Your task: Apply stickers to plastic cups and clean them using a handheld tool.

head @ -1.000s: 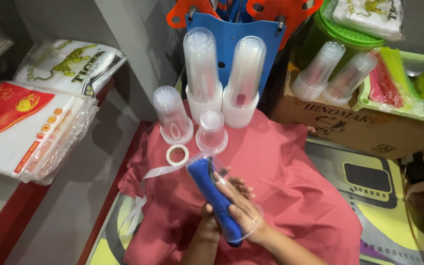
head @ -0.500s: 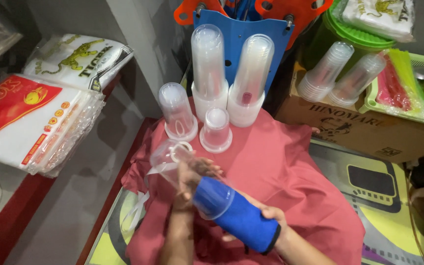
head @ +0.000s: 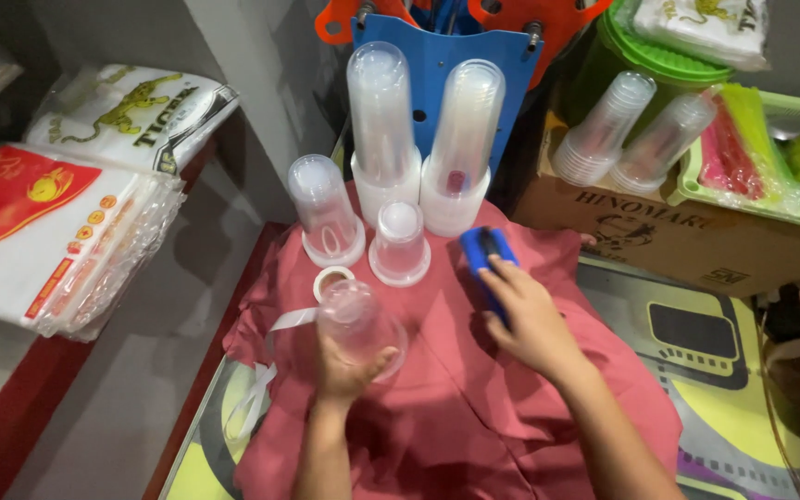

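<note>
Centrally, the left hand (head: 344, 366) grasps a clear plastic cup (head: 359, 324) from below, tilted on its side over the red cloth (head: 474, 398). That cup is transparent, round-rimmed and looks empty. To its right, the right hand (head: 531, 319) presses on a blue cylindrical tool (head: 485, 259) lying on the cloth, near a small upturned cup stack (head: 400, 243). A tape roll (head: 331, 280) lies just above the held cup.
</note>
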